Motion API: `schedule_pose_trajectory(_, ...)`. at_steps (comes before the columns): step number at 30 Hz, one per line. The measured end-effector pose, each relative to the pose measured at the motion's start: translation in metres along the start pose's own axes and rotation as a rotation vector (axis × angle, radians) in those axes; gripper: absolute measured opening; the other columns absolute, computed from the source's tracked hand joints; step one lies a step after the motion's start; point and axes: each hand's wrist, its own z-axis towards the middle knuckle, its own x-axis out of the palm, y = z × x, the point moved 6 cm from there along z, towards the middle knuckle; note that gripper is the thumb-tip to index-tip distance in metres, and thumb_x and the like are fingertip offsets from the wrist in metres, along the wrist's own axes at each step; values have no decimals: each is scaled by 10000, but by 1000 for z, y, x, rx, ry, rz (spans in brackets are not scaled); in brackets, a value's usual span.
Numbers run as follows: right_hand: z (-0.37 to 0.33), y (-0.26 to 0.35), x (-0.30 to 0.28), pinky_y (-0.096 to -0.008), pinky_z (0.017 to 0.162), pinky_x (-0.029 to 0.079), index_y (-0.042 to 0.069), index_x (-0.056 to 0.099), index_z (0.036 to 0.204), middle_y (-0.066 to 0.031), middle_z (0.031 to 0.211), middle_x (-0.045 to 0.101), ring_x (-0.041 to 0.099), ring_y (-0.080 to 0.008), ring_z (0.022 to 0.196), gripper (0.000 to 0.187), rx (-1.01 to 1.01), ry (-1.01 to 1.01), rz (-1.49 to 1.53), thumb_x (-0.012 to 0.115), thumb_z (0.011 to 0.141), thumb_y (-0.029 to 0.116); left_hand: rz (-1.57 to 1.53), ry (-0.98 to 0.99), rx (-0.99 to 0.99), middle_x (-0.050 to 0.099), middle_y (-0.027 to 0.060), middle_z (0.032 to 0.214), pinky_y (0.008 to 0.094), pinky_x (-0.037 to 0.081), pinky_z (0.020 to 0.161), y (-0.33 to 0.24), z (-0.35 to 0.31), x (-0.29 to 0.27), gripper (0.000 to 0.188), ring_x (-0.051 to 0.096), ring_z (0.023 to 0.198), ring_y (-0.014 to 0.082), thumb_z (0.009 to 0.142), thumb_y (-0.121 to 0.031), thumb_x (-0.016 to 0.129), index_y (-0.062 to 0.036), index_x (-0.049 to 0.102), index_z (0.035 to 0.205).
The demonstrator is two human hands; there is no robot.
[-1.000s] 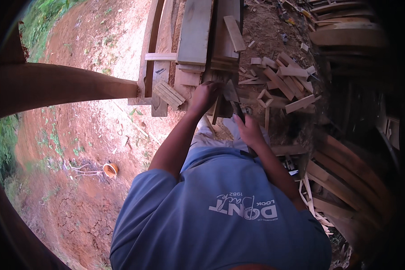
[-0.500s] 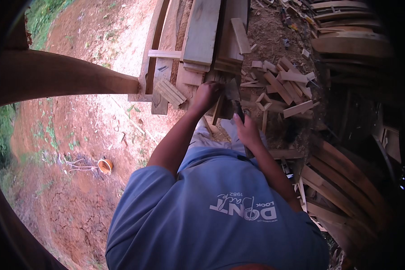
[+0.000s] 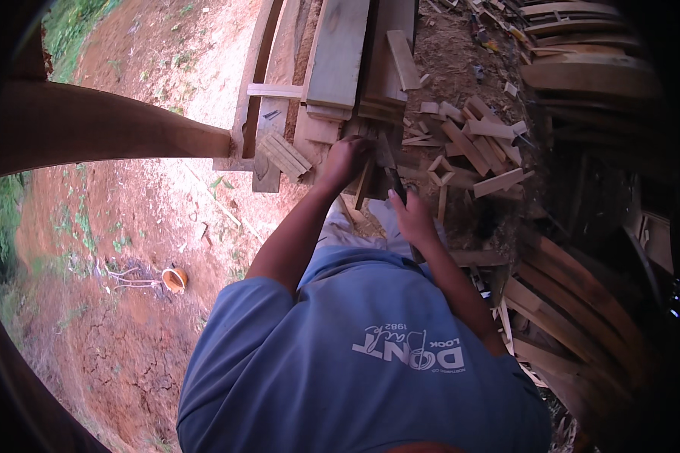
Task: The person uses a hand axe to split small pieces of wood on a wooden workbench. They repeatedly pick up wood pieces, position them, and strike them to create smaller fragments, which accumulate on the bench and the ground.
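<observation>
So my right hand (image 3: pixel 414 217) is wrapped around the handle of a bladed tool (image 3: pixel 385 155), and that's out in front of my lap, just past the hem of my blue shirt (image 3: pixel 355 332). The handle's dark, close to black, and pretty slim. The blade's a dull grey flat thing, wider than the handle, and it points away from me and a bit to the left. Can't tell from here if the edge is actually touching wood.

My left hand (image 3: pixel 347 160) is right beside the blade, fingers curled shut on the top end of a narrow wooden strip (image 3: pixel 364 183). The strip is plain brown, straight, with a lighter edge, and it runs from my grip back toward my pants. My fingertips are in shadow, so the exact finger placement is hard to make out.

Just beyond that is the end of a plank stack (image 3: pixel 335 64), greyish board on top. A little bundle of thin slats (image 3: pixel 285 157) lies left of my hand, and a messy pile of offcuts (image 3: pixel 485 140) is off to the right.
</observation>
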Motion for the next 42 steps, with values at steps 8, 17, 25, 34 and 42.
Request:
schedule_pose_trajectory(8,-1,-4,1,-487,686,508,-50,646,992,-262,778,668,685,-451,789,438,6,-13,50,604,1040,383,4,-2,36,752,156,1044,436,589,831,2,-1,3,179,726,924,368,873,-124,719,-70,787,1030)
schedule_pose_trajectory(17,-3,4,-2,-483,688,513,-49,643,987,-262,776,668,686,-454,797,436,-9,-22,74,609,1037,382,-30,-8,23,749,161,1064,435,590,815,2,-3,2,167,728,925,370,867,-118,719,-58,778,1012)
schedule_pose_trajectory(25,-2,6,-1,-490,697,517,-46,635,990,-270,795,674,687,-466,810,424,-24,-31,63,615,1036,375,16,-10,5,746,170,1066,444,588,822,6,-4,3,147,723,940,386,856,-87,698,-50,768,980)
schedule_pose_trajectory(34,-1,7,-2,-485,706,520,-44,636,1000,-273,803,677,692,-460,835,408,-31,-20,25,613,1038,361,42,-35,59,742,144,1059,442,592,782,13,-6,5,157,726,916,372,828,-102,730,-57,754,977)
schedule_pose_trajectory(42,4,-7,5,-463,666,513,-40,652,999,-246,771,673,701,-426,788,404,-22,-14,-27,617,1037,361,63,-9,24,751,139,1079,424,597,809,13,-5,7,207,734,924,358,834,-87,711,-79,782,1028)
